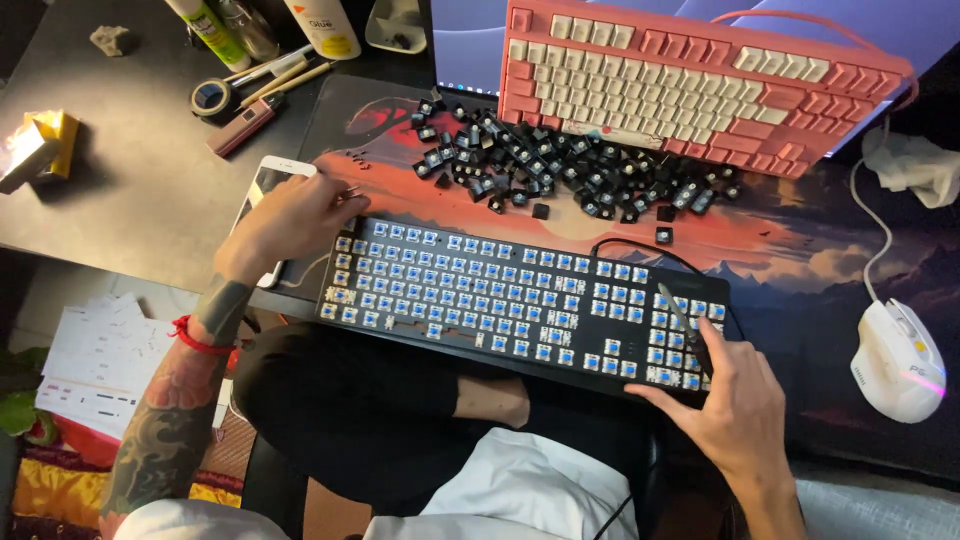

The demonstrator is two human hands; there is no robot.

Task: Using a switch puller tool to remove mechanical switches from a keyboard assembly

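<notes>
A black keyboard [500, 290] with its keycaps off shows several blue switches; it lies across the desk's front edge and my lap. My left hand [290, 220] rests at the keyboard's upper left corner, fingers curled, possibly pinching something small. My right hand [735, 400] grips the keyboard's lower right corner and holds a thin dark tool [685, 325] that points up over the number pad. A heap of black keycaps [560, 165] lies just beyond the keyboard on the desk mat [800, 250].
A pink keyboard [690, 80] with cream keys leans against the monitor behind the heap. A white mouse [897, 360] sits at right, a white phone [262, 200] under my left hand. Bottles, tape and pens stand at the back left. Papers lie on the floor.
</notes>
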